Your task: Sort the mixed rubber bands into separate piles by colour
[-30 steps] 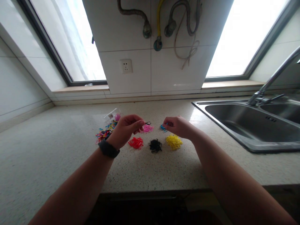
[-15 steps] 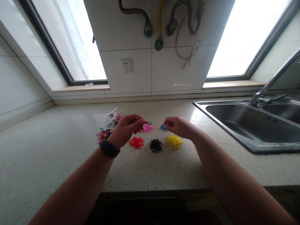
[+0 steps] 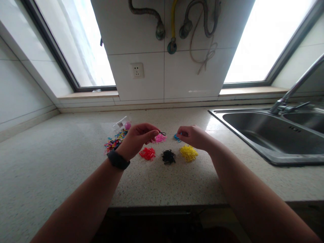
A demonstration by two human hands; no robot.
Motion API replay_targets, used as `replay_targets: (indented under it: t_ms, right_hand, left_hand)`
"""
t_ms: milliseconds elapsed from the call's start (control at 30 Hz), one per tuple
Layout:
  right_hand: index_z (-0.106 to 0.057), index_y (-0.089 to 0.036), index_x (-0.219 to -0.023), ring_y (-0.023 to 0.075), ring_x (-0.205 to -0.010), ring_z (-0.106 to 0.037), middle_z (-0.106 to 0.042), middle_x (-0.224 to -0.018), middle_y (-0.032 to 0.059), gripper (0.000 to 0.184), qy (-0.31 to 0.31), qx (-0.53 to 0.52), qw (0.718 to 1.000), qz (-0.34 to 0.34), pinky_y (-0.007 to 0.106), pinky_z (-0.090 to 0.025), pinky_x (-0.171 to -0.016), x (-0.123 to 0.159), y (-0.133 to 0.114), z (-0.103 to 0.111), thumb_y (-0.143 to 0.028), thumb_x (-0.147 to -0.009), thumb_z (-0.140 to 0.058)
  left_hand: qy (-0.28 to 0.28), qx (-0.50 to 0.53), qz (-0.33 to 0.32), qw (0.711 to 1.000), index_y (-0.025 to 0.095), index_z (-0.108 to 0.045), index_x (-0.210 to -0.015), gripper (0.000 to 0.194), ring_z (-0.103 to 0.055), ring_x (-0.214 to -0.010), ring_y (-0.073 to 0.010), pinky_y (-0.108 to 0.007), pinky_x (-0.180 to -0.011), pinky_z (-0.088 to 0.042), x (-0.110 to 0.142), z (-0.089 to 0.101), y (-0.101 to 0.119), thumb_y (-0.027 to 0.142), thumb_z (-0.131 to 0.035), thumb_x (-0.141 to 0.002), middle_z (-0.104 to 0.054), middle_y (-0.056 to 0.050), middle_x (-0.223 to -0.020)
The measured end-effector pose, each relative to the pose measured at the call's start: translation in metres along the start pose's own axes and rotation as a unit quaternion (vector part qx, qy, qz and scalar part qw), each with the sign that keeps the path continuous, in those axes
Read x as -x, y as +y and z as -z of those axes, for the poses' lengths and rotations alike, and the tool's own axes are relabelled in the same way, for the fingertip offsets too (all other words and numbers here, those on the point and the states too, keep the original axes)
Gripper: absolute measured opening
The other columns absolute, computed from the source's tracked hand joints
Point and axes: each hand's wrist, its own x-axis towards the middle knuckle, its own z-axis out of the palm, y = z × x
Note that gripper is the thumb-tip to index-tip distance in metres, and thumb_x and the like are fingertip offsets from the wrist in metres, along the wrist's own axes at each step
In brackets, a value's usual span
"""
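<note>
Your left hand point(image 3: 141, 136) pinched a thin black elastic loop point(image 3: 163, 134) by the pink band heap point(image 3: 161, 138); your right hand point(image 3: 193, 136) was curled at the blue band heap point(image 3: 177, 138), its grip unclear.

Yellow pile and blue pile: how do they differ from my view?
The yellow pile sits nearer the counter's front edge; the blue pile lies farther back.
The yellow pile shows almost whole, while the right hand partly hides the blue pile.
The yellow pile's visible area is larger than the blue pile's.
Both are loose heaps of small pieces on the counter.
</note>
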Motion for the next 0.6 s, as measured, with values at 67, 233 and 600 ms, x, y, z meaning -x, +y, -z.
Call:
replay_targets:
  t_ms: [67, 233, 600]
  right_hand:
    - [-0.07, -0.021, -0.084, 0.0108, -0.055, -0.046, -0.062, -0.065, -0.0008, 0.017, -0.002, 0.0, 1.0, 0.001, 0.028, -0.03, -0.057, -0.0001, -0.0002, 0.0, -0.034, -0.09, -0.06]
    - [-0.069, -0.021, -0.084, 0.0107, -0.055, -0.045, -0.061, -0.064, -0.0011, 0.019, -0.003, -0.002, 1.0, 0.002, 0.028, -0.029, -0.056, -0.0002, 0.0002, -0.0003, -0.035, -0.09, -0.059]
    - [-0.069, -0.021, -0.083, 0.0101, -0.053, -0.044, -0.06, -0.062, -0.0017, 0.018, 0.002, 0.001, 1.0, 0.005, 0.027, -0.03, -0.056, 0.0004, -0.0017, 0.0012, -0.035, -0.09, -0.06]
  left_hand:
    - [-0.003, 0.002, -0.001, 1.0, 0.018, -0.076, -0.087, 0.022, -0.053, -0.054, -0.0069, -0.018, -0.049, -0.041, 0.0002, -0.0001, 0.0006, 0.038, -0.08, -0.078, -0.066, 0.0, -0.065]
    - [-0.009, 0.005, -0.005, 1.0, 0.019, -0.078, -0.089, 0.02, -0.053, -0.054, -0.0059, -0.017, -0.05, -0.041, 0.0006, -0.0008, 0.0009, 0.036, -0.08, -0.079, -0.066, 0.001, -0.065]
    - [-0.03, -0.01, -0.01, 0.999, 0.019, -0.077, -0.091, 0.023, -0.057, -0.057, -0.0081, -0.019, -0.052, -0.046, 0.0031, -0.0003, 0.0019, 0.038, -0.08, -0.078, -0.07, -0.001, -0.07]
